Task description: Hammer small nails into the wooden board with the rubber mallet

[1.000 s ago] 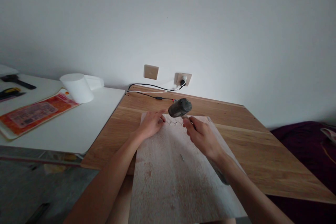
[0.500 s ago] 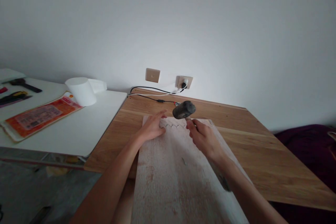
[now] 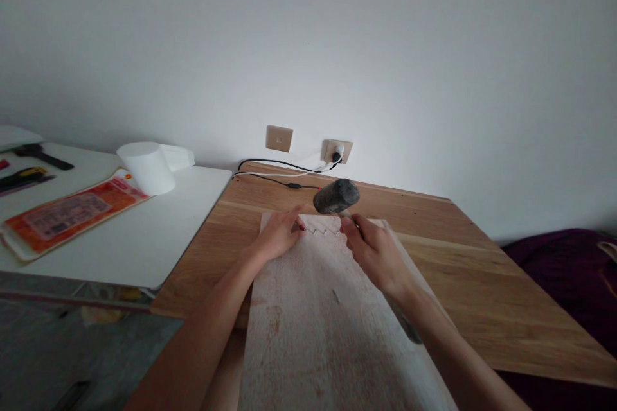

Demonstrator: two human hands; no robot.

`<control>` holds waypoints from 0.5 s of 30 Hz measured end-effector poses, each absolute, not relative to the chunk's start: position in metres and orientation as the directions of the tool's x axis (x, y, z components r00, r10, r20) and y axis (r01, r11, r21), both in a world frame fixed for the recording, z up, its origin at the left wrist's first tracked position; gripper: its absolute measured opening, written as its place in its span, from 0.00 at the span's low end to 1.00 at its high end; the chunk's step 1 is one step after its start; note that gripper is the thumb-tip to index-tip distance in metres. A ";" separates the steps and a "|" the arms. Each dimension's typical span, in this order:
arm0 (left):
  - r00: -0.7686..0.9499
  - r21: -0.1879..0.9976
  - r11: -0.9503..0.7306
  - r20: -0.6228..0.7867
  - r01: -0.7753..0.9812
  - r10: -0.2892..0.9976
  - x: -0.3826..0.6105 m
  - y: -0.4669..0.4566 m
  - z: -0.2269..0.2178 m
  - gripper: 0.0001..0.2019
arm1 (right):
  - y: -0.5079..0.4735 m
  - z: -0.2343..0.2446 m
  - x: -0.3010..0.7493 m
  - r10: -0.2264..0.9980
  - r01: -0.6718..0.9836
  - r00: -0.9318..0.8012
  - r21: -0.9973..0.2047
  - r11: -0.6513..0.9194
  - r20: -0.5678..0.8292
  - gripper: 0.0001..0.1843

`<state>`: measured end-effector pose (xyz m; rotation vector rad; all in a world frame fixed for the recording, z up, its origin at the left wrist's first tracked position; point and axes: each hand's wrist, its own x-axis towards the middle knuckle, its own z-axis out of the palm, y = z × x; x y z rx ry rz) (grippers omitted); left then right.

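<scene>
A pale, worn wooden board (image 3: 318, 327) lies on the wooden table (image 3: 482, 282) and reaches toward me. My right hand (image 3: 373, 253) is closed round the handle of a hammer with a dark head (image 3: 336, 196). The head hangs just above the board's far end. My left hand (image 3: 279, 234) rests on the board's far left part, fingers pinched at a small thing with a red mark that I cannot make out. A zigzag row of small marks (image 3: 324, 228) runs between the two hands.
A white table (image 3: 144, 225) stands to the left with a white cylinder (image 3: 144, 167), an orange packet (image 3: 67, 212) and hand tools (image 3: 24, 173). Black and white cables (image 3: 284, 173) run from a wall socket (image 3: 337, 150) along the table's back edge. A dark purple cloth (image 3: 569, 270) lies right.
The hammer head has bobbed over the board's far end, lower half a second ago and slightly raised now. My left hand has stayed at the same spot.
</scene>
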<state>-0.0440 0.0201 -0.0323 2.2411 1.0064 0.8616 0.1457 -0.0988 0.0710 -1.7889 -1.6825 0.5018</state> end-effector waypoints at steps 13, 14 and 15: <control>0.521 0.710 -0.539 0.279 0.453 0.807 -0.049 0.016 -0.027 0.40 | -0.094 0.059 0.152 0.987 0.750 0.143 -0.659 -0.056 0.079 0.23; 0.518 0.712 -0.535 0.278 0.454 0.809 -0.049 0.015 -0.027 0.39 | -0.096 0.061 0.154 0.986 0.742 0.148 -0.667 -0.062 0.073 0.24; 0.516 0.716 -0.532 0.277 0.452 0.811 -0.049 0.015 -0.026 0.38 | -0.097 0.061 0.157 0.987 0.736 0.149 -0.674 -0.067 0.064 0.24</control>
